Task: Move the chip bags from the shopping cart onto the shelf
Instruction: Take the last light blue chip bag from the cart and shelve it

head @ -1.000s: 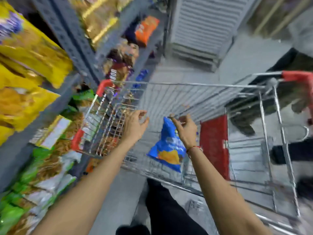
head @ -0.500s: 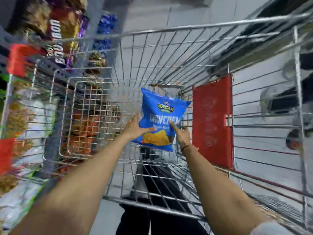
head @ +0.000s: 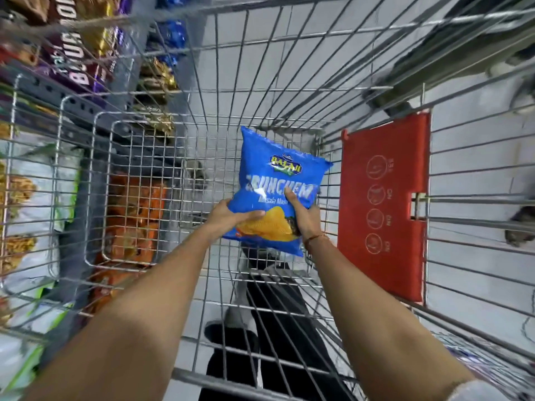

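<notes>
A blue chip bag (head: pixel 278 169) with a yellow chip picture stands nearly upright inside the wire shopping cart (head: pixel 260 68). My left hand (head: pixel 234 217) grips its lower left side, thumb across the front. My right hand (head: pixel 304 218) holds the lower right edge, thumb pressed on the front lettering. Both forearms reach down into the cart from the near rim. The shelf (head: pixel 43 91), a grey perforated rack, runs along the left behind the cart's wires.
Orange snack bags (head: pixel 136 215), white and green packs (head: pixel 31 175) and purple-brown packs (head: pixel 72 47) fill the shelf on the left. A red plastic flap (head: pixel 385 204) hangs on the cart's right wall. My dark trousers and shoes (head: pixel 278 328) show through the cart floor.
My right hand first held the bag alone by its top. The view tipped down into the cart, and both hands have closed on the bag's lower half, which now looks nearer.
</notes>
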`<action>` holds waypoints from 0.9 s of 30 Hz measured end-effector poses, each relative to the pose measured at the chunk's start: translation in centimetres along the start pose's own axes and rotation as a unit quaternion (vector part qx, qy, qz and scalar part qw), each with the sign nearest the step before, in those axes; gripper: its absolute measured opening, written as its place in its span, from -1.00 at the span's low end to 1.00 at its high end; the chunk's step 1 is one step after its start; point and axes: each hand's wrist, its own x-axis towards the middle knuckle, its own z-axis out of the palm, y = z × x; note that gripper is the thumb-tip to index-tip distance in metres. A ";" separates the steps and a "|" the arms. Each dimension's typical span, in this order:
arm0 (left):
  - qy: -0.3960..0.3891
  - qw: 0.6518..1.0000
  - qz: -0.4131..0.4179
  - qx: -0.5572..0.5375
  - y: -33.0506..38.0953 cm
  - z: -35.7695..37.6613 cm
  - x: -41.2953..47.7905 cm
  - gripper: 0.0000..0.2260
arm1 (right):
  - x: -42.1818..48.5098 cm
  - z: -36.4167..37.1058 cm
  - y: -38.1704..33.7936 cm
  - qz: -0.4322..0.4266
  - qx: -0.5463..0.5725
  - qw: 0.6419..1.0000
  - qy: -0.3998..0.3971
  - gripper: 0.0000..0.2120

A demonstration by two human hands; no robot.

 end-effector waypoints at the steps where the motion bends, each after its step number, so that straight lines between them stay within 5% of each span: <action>1: -0.012 1.000 -0.004 -0.016 0.3 -0.2 -0.5 -0.44 | -0.3 0.2 -0.2 -0.009 -0.003 1.000 0.008 -0.55; 10: 0.003 0.999 0.005 -0.038 2.0 -4.0 -6.0 -0.28 | -4.4 2.7 -5.5 -0.086 -0.058 0.994 -0.014 -0.58; 14: 0.048 0.993 0.078 -0.073 5.0 -6.7 -10.2 -0.52 | -8.5 5.6 -11.0 -0.148 -0.013 0.987 -0.056 -0.20; 20: 0.115 0.965 0.198 -0.129 8.5 -11.3 -19.1 -0.69 | -16.7 9.9 -18.3 -0.236 0.032 0.964 -0.115 -0.61; 27: 0.224 0.905 0.330 -0.151 10.5 -17.8 -32.3 -0.34 | -28.2 15.8 -24.7 -0.343 0.040 0.915 -0.209 -0.60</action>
